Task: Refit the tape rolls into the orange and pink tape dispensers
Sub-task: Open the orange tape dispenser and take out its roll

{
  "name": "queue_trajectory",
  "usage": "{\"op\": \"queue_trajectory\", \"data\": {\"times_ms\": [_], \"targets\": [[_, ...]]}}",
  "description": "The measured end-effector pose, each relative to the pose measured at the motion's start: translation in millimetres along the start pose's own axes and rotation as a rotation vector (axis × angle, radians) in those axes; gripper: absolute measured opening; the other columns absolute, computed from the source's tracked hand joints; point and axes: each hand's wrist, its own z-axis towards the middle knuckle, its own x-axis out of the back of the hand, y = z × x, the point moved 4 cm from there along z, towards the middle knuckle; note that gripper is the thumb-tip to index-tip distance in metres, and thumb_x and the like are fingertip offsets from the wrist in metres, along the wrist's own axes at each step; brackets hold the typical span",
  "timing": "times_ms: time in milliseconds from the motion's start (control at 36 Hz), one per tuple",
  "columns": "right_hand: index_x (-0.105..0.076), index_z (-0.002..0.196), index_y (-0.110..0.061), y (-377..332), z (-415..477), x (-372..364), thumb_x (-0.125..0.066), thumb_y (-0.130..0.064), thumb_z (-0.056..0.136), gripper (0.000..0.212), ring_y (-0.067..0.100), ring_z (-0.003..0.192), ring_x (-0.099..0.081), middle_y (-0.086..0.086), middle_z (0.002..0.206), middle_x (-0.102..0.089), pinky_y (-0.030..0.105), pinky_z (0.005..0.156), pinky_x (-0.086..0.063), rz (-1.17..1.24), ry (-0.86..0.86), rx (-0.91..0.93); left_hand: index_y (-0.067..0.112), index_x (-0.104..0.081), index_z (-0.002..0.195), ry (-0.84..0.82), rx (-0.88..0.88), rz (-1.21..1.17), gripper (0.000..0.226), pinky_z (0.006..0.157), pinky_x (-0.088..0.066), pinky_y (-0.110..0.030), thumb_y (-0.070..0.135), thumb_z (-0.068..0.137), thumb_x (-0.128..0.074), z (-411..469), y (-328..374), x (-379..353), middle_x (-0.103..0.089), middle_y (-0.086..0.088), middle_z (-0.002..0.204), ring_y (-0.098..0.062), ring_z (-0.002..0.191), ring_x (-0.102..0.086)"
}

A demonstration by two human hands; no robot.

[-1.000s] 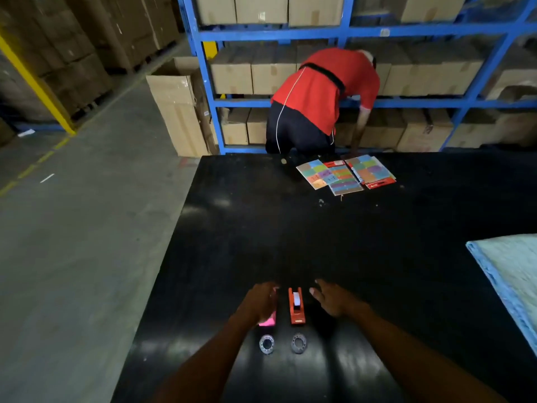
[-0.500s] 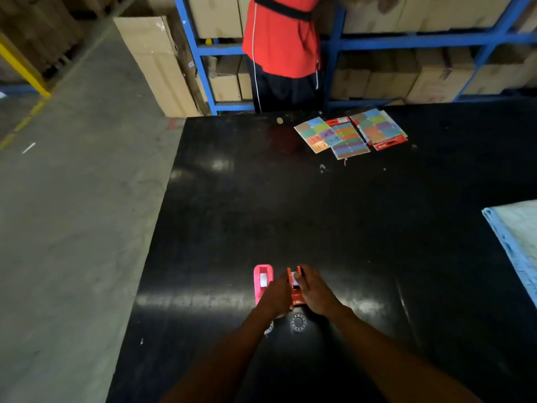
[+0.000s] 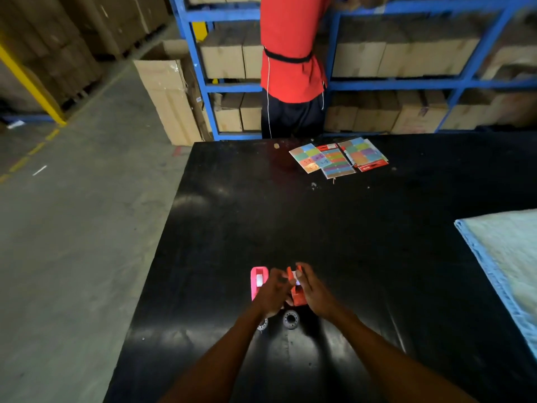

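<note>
Left tape roll half hidden under left hand.

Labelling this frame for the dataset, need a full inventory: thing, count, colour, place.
table: 1, black, fills the centre and right
orange dispenser: 1, orange, near edge, between both hands
pink dispenser: 1, pink, on the table left of the orange one
tape rolls: 2, clear/grey, flat on the table nearest the wearer, the left one part hidden by the wrist
card packs: overlapping pile, multicoloured, far edge
cloth: 1, light blue, right edge
shelving: 1, blue, behind the table, holding brown boxes
open box: 1, brown, on the floor left of the shelving
other person: 1, red top, at the shelving
left hand: on the orange dispenser
right hand: on the orange dispenser
</note>
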Motion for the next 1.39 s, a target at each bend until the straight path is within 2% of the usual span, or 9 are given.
{"op": "queue_trajectory", "data": {"times_ms": [139, 306, 583, 694, 833, 944, 1111, 1278, 1389], "targets": [[-0.039, 0.138, -0.026, -10.2, -22.1, 5.0, -0.033, -0.042, 0.103, 0.039, 0.017, 0.111, -0.06, 0.0, 0.124, -0.059, 0.03, 0.095, -0.044, -0.023, 0.014, 0.036, 0.01, -0.042, 0.122, -0.006, 0.01, -0.095, 0.047, 0.055, -0.051, -0.024, 0.039, 0.091, -0.062, -14.6, -4.1, -3.5, -0.068, -0.009, 0.08, -0.014, 0.061, -0.068], [-0.038, 0.132, -0.032, -6.6, -37.3, 16.8, -0.032, -0.049, 0.102, 0.035, 0.022, 0.107, -0.062, 0.002, 0.12, -0.062, 0.041, 0.097, -0.047, -0.088, 0.061, 0.008, 0.014, -0.048, 0.112, -0.003, 0.003, -0.233, 0.019, 0.062, -0.059, -0.024, 0.017, 0.096, -0.058, -41.5, 2.5, -0.4, -0.068, -0.013, 0.086, -0.015, 0.065, -0.07], [-0.038, 0.13, -0.037, 4.9, -51.4, 38.8, -0.031, -0.052, 0.101, 0.034, 0.024, 0.1, -0.065, 0.005, 0.117, -0.062, 0.05, 0.095, -0.052, -0.035, 0.134, -0.047, 0.009, -0.047, 0.119, 0.057, 0.01, -0.017, 0.035, 0.055, -0.055, -0.018, 0.032, 0.095, -0.059, -67.5, -7.0, 13.8, -0.07, -0.016, 0.076, -0.014, 0.058, -0.069], [-0.041, 0.13, -0.033, -1.3, -65.4, 40.8, -0.032, -0.048, 0.102, 0.033, 0.02, 0.099, -0.063, 0.002, 0.114, -0.061, 0.039, 0.093, -0.05, 0.001, 0.147, -0.052, 0.017, -0.045, 0.107, 0.131, 0.032, 0.144, 0.036, 0.051, -0.053, -0.02, 0.035, 0.087, -0.069, -67.5, -13.6, 5.3, -0.066, -0.009, 0.071, -0.01, 0.053, -0.066], [-0.044, 0.129, -0.031, 3.5, -75.1, 46.4, -0.035, -0.046, 0.102, 0.032, 0.017, 0.097, -0.063, 0.002, 0.113, -0.063, 0.036, 0.092, -0.049, 0.02, 0.142, -0.043, 0.02, -0.043, 0.103, 0.093, 0.089, 0.327, 0.042, 0.065, -0.06, -0.042, 0.042, 0.08, -0.071, -50.8, -40.8, -19.5, -0.07, -0.007, 0.082, -0.032, 0.069, -0.071], [-0.044, 0.13, -0.034, 11.0, -79.7, 53.3, -0.034, -0.048, 0.102, 0.033, 0.013, 0.098, -0.062, 0.0, 0.117, -0.062, 0.033, 0.089, -0.047, 0.029, 0.138, -0.061, 0.015, -0.049, 0.117, 0.094, 0.093, 0.514, 0.055, 0.076, -0.05, -0.03, 0.048, 0.077, -0.07, -56.6, -27.4, -37.1, -0.067, -0.011, 0.111, -0.029, 0.1, -0.067], [-0.042, 0.135, -0.03, 14.7, -83.3, 66.4, -0.033, -0.044, 0.103, 0.036, 0.001, 0.092, -0.058, -0.003, 0.117, -0.058, 0.019, 0.073, -0.044, 0.027, 0.127, -0.073, 0.014, -0.043, 0.131, 0.013, 0.11, 0.653, 0.065, 0.093, -0.051, -0.04, 0.045, 0.079, -0.067, -52.0, -20.6, -70.2, -0.059, -0.017, 0.127, -0.034, 0.114, -0.06], [-0.039, 0.136, -0.038, 31.8, -73.1, 73.3, -0.034, -0.051, 0.101, 0.038, 0.019, 0.108, -0.061, 0.0, 0.127, -0.055, 0.046, 0.097, -0.052, 0.08, 0.098, -0.126, 0.013, -0.043, 0.133, 0.004, 0.12, 0.713, 0.066, 0.091, -0.051, -0.04, 0.045, 0.08, -0.066, -43.3, -11.0, -90.1, -0.063, -0.015, 0.123, -0.033, 0.113, -0.06], [-0.039, 0.136, -0.038, 34.0, -68.2, 77.0, -0.035, -0.048, 0.102, 0.036, 0.017, 0.11, -0.058, 0.0, 0.129, -0.053, 0.045, 0.099, -0.05, 0.091, 0.097, -0.133, 0.012, -0.044, 0.132, 0.025, 0.134, 0.757, 0.059, 0.09, -0.052, -0.04, 0.043, 0.084, -0.059, -33.7, -11.6, -98.9, -0.064, -0.015, 0.122, -0.035, 0.112, -0.062]]}}
